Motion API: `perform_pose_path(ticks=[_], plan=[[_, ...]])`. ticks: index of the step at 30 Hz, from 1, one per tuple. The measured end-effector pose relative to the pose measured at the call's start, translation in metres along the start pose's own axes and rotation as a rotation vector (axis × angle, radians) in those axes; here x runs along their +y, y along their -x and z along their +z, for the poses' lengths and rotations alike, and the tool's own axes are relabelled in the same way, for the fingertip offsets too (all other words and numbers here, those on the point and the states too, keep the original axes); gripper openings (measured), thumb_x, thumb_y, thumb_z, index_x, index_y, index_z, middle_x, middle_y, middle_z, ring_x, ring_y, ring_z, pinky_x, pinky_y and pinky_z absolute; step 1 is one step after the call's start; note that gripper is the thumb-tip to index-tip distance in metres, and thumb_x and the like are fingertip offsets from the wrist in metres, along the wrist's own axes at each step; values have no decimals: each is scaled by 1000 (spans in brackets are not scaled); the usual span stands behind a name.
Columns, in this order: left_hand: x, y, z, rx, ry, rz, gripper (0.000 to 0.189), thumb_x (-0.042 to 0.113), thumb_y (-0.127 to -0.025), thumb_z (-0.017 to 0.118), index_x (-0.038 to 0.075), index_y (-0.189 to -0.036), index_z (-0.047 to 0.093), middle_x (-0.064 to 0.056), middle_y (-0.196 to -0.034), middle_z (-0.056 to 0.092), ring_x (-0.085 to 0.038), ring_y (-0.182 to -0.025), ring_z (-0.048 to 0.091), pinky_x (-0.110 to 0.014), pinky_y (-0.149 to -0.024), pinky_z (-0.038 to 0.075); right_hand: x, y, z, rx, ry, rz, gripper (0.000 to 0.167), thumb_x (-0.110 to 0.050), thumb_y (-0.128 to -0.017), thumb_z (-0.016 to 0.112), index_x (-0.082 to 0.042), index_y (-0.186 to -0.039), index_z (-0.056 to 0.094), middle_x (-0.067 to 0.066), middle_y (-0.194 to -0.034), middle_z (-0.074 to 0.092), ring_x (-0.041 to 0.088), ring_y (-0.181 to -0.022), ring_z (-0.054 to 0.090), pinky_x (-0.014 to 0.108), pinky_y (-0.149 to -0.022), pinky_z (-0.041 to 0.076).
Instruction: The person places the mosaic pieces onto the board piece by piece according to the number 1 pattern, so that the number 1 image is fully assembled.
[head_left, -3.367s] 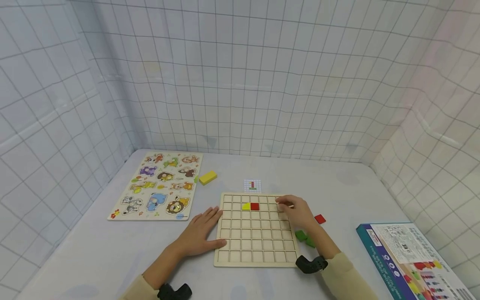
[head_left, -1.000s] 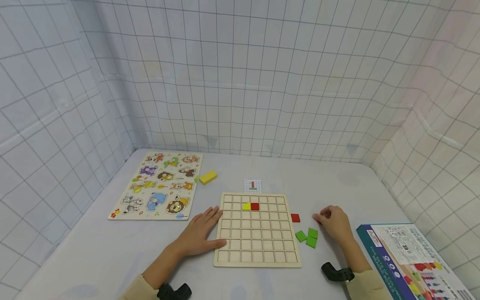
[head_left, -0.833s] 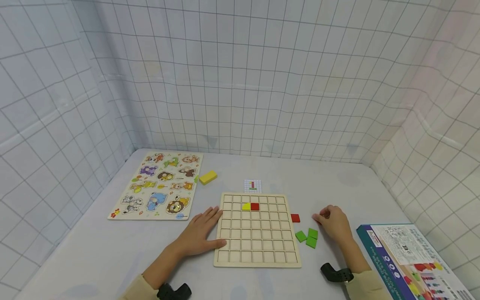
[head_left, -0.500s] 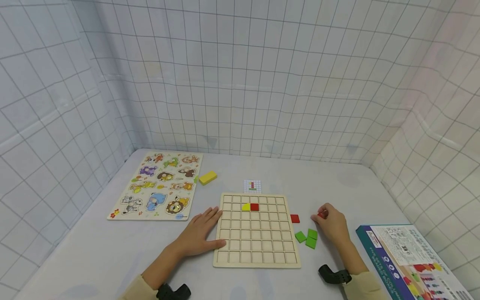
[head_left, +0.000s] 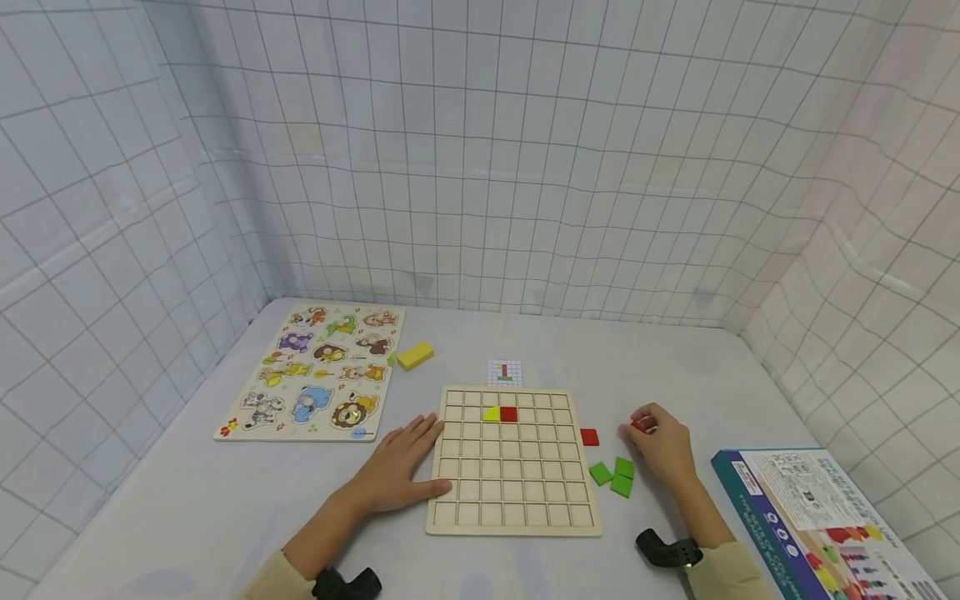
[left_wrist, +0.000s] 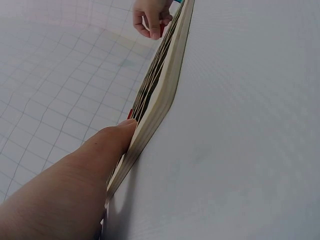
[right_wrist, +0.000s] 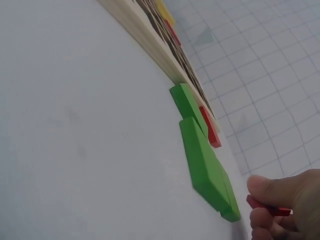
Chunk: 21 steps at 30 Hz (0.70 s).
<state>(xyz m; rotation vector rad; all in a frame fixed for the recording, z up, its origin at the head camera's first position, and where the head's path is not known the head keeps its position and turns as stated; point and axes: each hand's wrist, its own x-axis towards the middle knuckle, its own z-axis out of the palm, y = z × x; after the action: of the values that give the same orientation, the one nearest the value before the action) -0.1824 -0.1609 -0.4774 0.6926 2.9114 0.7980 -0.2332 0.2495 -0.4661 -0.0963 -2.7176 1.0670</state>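
Note:
My right hand [head_left: 667,448] pinches a small red tile [right_wrist: 266,206] between thumb and fingers, right of the wooden grid board [head_left: 513,530]. My left hand [head_left: 396,473] rests at the board's left edge, fingers straight and spread, thumb over the rim. In one upper row of the grid, a yellow triangle piece [head_left: 492,415] sits beside a red square tile [head_left: 508,414]. Another red tile [head_left: 590,437] lies at the board's right edge. Below it are three green tiles, a tilted one [head_left: 601,473] and two touching [head_left: 622,486].
Behind the board lies a small pattern card [head_left: 505,372]. An animal puzzle board [head_left: 247,417] is at the back left, with a yellow block [head_left: 416,356] beside it. A printed box [head_left: 817,508] lies at the right. Grid-patterned cloth walls [head_left: 517,167] stand around the table.
My right hand has moved from the board's upper right out to the right side. A red tile now shows between its fingers, and it has shifted slightly left. My left hand stays put.

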Motion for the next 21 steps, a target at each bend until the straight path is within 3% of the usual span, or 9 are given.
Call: perform_pose_path(ticks=[7, 21], plan=[[-1, 0, 0, 5, 1, 3, 93, 63, -87, 59, 5, -153, 30, -14, -159, 25, -33, -147, 16, -56, -114, 16, -7, -2, 3, -28, -71, 9, 22, -16, -86, 76, -5, -98, 62, 13, -91, 64, 21, -73, 56, 18, -54, 45], [0, 1, 0, 8, 0, -2, 93, 63, -86, 59, 5, -153, 31, -14, -158, 26, -32, -147, 17, -56, -114, 16, -27, -2, 14, -97, -167, -25, 21, -10, -86, 75, -2, -101, 63, 11, -91, 64, 16, -67, 59, 21, -53, 48]])
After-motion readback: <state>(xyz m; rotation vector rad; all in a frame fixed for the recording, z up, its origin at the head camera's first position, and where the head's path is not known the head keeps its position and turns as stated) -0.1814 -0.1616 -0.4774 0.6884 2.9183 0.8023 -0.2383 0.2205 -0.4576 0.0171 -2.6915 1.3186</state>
